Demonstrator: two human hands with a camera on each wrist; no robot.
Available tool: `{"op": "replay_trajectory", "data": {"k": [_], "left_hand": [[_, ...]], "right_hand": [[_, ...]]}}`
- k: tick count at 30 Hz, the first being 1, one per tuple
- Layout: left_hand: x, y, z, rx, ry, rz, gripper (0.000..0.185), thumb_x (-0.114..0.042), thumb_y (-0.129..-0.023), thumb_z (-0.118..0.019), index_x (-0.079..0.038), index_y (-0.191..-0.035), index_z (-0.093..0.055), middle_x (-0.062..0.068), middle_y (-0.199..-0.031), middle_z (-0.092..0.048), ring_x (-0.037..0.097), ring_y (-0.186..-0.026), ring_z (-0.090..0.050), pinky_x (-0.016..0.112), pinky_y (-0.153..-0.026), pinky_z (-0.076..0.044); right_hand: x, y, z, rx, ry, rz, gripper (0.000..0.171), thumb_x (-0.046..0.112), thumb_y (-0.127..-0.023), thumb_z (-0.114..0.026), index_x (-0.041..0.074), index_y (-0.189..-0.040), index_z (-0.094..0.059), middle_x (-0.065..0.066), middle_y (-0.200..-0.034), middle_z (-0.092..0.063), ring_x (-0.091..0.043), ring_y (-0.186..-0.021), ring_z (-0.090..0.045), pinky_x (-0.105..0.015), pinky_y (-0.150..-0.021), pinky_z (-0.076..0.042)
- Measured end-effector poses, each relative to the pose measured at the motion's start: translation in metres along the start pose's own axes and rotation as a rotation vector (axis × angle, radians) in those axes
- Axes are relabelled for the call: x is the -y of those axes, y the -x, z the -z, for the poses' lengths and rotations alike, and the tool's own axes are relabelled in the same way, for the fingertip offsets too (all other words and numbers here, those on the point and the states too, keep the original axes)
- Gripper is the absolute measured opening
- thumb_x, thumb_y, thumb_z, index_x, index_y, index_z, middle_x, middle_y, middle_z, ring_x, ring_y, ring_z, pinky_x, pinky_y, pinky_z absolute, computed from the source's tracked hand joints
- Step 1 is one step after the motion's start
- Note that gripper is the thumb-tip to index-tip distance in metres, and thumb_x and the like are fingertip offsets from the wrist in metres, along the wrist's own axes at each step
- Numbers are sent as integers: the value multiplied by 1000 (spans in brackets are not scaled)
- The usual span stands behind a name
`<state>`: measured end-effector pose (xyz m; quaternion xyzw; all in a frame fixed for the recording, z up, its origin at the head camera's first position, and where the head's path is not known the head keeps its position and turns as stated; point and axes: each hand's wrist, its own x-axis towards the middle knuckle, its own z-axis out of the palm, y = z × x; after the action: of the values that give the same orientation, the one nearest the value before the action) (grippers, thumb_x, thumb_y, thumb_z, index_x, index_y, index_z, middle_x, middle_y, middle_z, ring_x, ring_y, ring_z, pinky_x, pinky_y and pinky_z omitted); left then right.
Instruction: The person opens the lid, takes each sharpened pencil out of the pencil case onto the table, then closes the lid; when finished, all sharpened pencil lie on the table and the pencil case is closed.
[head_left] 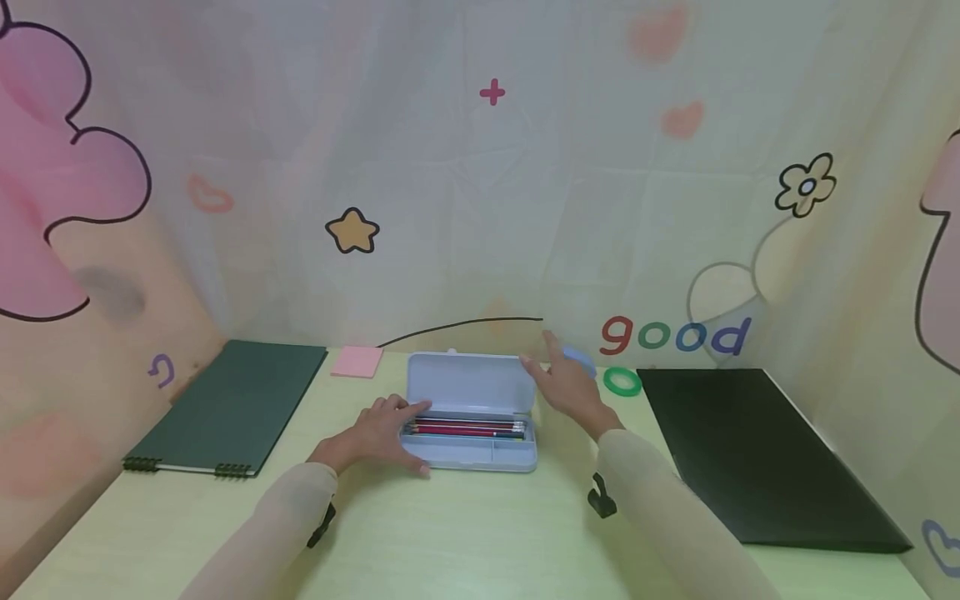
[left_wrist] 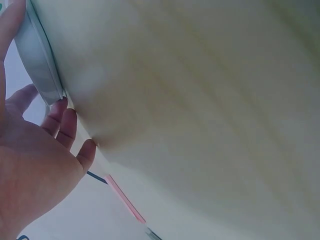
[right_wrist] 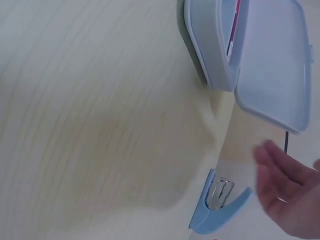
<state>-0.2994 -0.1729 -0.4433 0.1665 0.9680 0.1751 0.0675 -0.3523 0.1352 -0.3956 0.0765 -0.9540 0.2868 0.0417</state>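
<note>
A light blue pencil case (head_left: 457, 457) lies on the table with its lid (head_left: 471, 383) raised at the back. Several red and dark pencils (head_left: 468, 429) lie in its rear compartment; the front is divided in two. My left hand (head_left: 381, 435) holds the case's left end, thumb at the front corner and fingers toward the lid and back. My right hand (head_left: 568, 385) is raised just beyond the lid's right upper corner. In the right wrist view its blurred fingers (right_wrist: 280, 175) stand apart from the lid, holding nothing.
Behind my right hand stands a light blue V-shaped tool (right_wrist: 207, 220) with a metal middle, beside a green tape roll (head_left: 622, 382). Pink sticky notes (head_left: 357, 362) and a dark green spiral notebook (head_left: 232, 408) lie left. A black flat folder (head_left: 765, 454) lies right. A printed curtain (head_left: 465, 183) hangs behind.
</note>
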Motion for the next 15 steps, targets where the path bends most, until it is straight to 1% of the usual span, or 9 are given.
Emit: {"op": "replay_trajectory", "data": {"k": [2,3,5,6,8,9,11,13,15], "left_hand": [[0,0,0,5,5,1,106,-58,-65,-87,-21,-154,-40,12,-128,-48,26,-113,-41,47,-97,-38],[0,0,0,7,5,1,107,-58,-65,-87,-22,-154,-40,12,-129,-48,26,-113,-41,47,-98,-38],[-1,0,1,10,6,3,107,-58,-65,-87,-22,-154,-40,12,-129,-48,27,-114,-42,48,-99,-38],[-1,-1,1,12,6,5,107,-58,-65,-87,-21,-154,-40,12,-130,-48,27,-114,-42,48,-99,-38],[-1,0,2,15,6,7,107,-57,-65,-88,-22,-154,-40,12,-130,-47,27,-115,-42,49,-100,-38],[-1,0,3,15,7,8,106,-57,-65,-88,-21,-153,-40,12,-130,-48,27,-115,-42,49,-100,-38],[-1,0,3,15,6,6,106,-57,-65,-88,-21,-153,-41,12,-129,-48,27,-114,-42,49,-99,-38],[0,-1,3,15,8,2,106,-57,-65,-88,-21,-153,-41,12,-129,-48,26,-113,-42,48,-98,-38],[0,-2,1,16,10,-3,106,-57,-65,-88,-21,-153,-41,12,-128,-48,26,-113,-42,48,-98,-38]], "right_hand": [[2,1,5,-133,-29,67,70,49,-100,-54,13,-155,-31,-16,-108,-71,-32,-93,-67,-46,-81,-55],[3,1,7,-185,-52,107,65,44,-99,-57,11,-151,-37,-14,-98,-72,-29,-84,-66,-43,-77,-55],[6,3,9,-243,-90,189,55,35,-97,-63,10,-144,-47,-11,-88,-70,-25,-77,-63,-38,-71,-53],[8,3,10,-250,-98,229,51,32,-97,-65,9,-140,-51,-9,-86,-70,-23,-76,-62,-35,-71,-53],[12,6,10,-207,-101,302,46,28,-95,-67,7,-135,-56,-7,-86,-70,-20,-78,-63,-33,-71,-53],[15,7,8,-165,-93,330,44,27,-95,-68,7,-133,-58,-6,-86,-70,-20,-79,-63,-32,-71,-54],[20,12,5,-53,-65,368,43,26,-93,-71,6,-130,-62,-5,-89,-71,-19,-84,-65,-32,-73,-55],[25,16,-1,74,-28,377,41,25,-92,-73,8,-128,-64,-4,-94,-72,-18,-88,-65,-33,-78,-56],[29,20,-7,182,8,364,41,24,-90,-75,11,-128,-65,-2,-98,-72,-18,-92,-65,-35,-83,-56]]}}
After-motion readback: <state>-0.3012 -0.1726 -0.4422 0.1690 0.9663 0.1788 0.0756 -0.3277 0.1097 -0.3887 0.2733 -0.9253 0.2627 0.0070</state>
